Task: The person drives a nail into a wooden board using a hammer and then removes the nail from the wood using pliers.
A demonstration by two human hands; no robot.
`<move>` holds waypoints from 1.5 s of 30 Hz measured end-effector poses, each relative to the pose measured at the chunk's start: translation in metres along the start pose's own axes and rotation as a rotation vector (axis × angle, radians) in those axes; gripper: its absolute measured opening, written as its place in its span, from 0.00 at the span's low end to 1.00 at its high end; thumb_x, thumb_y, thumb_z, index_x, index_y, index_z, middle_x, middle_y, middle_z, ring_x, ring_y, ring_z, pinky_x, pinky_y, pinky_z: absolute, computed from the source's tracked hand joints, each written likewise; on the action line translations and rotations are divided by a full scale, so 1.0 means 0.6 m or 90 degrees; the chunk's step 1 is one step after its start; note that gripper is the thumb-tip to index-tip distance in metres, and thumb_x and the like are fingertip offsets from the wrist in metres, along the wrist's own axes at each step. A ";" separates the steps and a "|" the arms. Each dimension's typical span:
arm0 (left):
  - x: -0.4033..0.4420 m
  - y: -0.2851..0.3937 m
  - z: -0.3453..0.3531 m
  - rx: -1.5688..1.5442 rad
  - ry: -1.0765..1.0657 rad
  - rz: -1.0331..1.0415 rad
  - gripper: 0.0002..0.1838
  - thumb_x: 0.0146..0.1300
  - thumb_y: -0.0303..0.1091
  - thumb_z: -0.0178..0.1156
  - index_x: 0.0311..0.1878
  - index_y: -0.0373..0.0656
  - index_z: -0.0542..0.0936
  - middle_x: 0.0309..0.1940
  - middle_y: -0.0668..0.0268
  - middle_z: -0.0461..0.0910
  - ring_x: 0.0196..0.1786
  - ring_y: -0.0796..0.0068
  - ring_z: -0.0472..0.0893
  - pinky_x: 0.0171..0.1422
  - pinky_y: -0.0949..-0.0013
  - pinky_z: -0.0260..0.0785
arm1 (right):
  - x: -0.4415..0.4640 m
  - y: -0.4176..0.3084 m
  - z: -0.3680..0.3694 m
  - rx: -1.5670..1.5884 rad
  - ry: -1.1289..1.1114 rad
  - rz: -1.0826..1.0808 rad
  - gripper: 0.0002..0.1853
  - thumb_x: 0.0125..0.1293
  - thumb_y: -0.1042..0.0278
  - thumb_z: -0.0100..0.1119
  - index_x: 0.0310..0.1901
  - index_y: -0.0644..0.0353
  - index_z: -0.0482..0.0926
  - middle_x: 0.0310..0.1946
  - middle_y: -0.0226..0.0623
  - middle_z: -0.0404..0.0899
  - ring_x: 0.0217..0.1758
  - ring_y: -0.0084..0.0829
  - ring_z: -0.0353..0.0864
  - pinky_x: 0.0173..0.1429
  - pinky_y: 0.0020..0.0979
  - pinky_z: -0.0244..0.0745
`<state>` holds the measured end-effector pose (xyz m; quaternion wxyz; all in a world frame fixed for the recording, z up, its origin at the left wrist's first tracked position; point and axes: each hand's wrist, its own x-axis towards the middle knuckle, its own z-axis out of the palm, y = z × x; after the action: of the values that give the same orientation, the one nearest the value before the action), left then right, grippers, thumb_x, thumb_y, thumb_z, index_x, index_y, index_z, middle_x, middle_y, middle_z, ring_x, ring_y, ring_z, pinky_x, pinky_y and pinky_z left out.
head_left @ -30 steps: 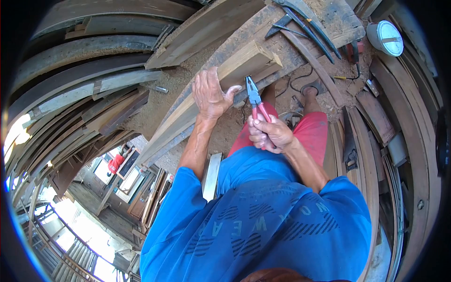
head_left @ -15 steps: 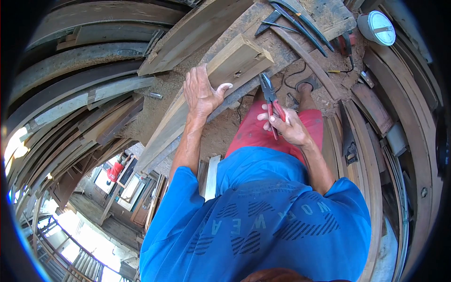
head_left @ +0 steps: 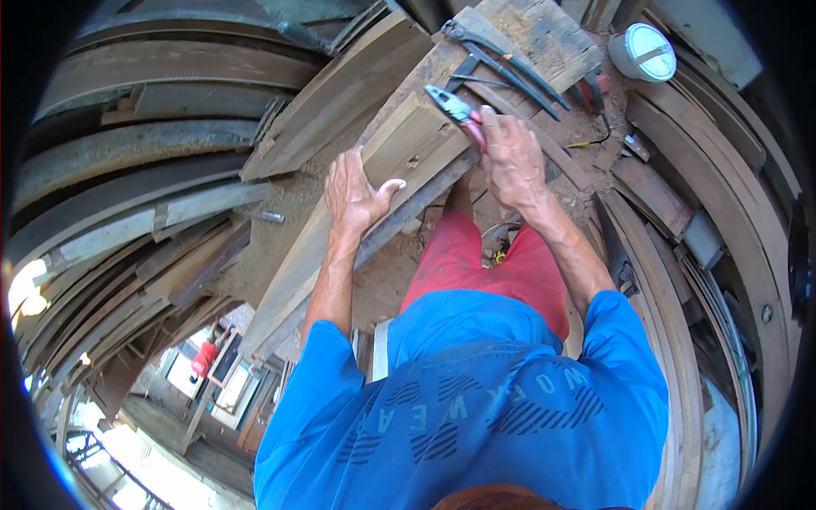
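Observation:
My left hand [head_left: 359, 191] grips the thick wooden beam [head_left: 399, 149], its fingers over one edge and its thumb along the face near a dark knot. The beam lies slanted on a workbench [head_left: 548, 34]. In my right hand [head_left: 514, 161] is a pair of combination pliers [head_left: 450, 104] with red handles. Their metal jaws point up and left, over the beam's far end; whether they touch the wood I cannot tell. Part of the handles is hidden by my fingers. Just past the pliers lie long-handled pincers [head_left: 510, 66] on the bench.
Beside the bench stands a white lidded bucket [head_left: 643, 53]. A red power tool [head_left: 592, 89] lies near it. Stacked planks [head_left: 153, 132] fill the left side, and more boards [head_left: 671, 340] line the right. A person in red [head_left: 204, 359] is far off at lower left.
My right hand has moved up and left with the pliers, from above my lap to the beam's end. My left hand keeps its hold on the beam. The view has shifted slightly.

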<state>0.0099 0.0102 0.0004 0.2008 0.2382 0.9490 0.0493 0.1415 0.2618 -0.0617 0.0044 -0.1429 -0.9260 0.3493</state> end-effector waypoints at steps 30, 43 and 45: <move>-0.004 0.007 -0.010 -0.010 -0.022 -0.021 0.53 0.43 0.56 0.86 0.68 0.36 0.73 0.57 0.49 0.81 0.62 0.46 0.79 0.66 0.47 0.72 | 0.017 0.046 -0.184 0.298 -0.183 0.209 0.13 0.73 0.60 0.53 0.44 0.64 0.73 0.30 0.37 0.79 0.32 0.28 0.80 0.36 0.35 0.75; -0.042 0.021 0.014 0.030 0.099 0.012 0.48 0.44 0.50 0.86 0.66 0.38 0.74 0.53 0.52 0.79 0.58 0.48 0.78 0.62 0.44 0.69 | -0.223 -0.137 -0.095 1.348 -0.438 0.550 0.24 0.75 0.71 0.64 0.68 0.67 0.71 0.70 0.53 0.77 0.68 0.43 0.85 0.68 0.48 0.86; -0.048 0.025 0.016 0.032 0.112 0.009 0.48 0.44 0.50 0.86 0.66 0.38 0.74 0.53 0.53 0.78 0.58 0.48 0.78 0.60 0.44 0.68 | -0.211 -0.133 -0.089 1.392 -0.457 0.523 0.27 0.76 0.67 0.65 0.71 0.67 0.69 0.71 0.54 0.76 0.69 0.44 0.84 0.67 0.51 0.86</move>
<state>0.0437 0.0100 0.0049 0.1105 0.2445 0.9622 0.0472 0.2477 0.2055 0.0421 -0.2441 -0.2415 0.0213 0.9389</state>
